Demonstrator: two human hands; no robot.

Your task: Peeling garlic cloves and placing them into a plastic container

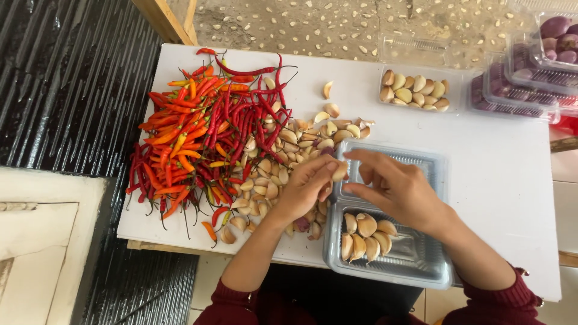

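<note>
1. Two hands were seen over a white surface (494, 174): left hand (304, 188) was curled, w/ a garlic clove (340, 172) pinched at its fingertips; right hand (394, 186) was half-closed just beside it, fingers bent toward the clove. Whether the right fingers touched it could not be told.
2. Clove was held above the rim of a clear hinged plastic tray (421, 259), approx. at the join of lid and base; a few cloves (364, 235) were already laid in the base.
3. Loose garlic pile (283, 162) was spread beside the tray, w/ a heap of red and orange chillies (198, 132) next to it.
4. Farther back, a filled garlic tray (415, 90) and stacked trays of purple shallots (536, 66) were set near the surface's far edge.
5. Handling, as judged: clove is light, firm, w/ dry papery skin that may slip or flake; probably best gripped across its plump middle, not the pointed tip. Tray looks thin and flexible, prob. easily shifted.
</note>
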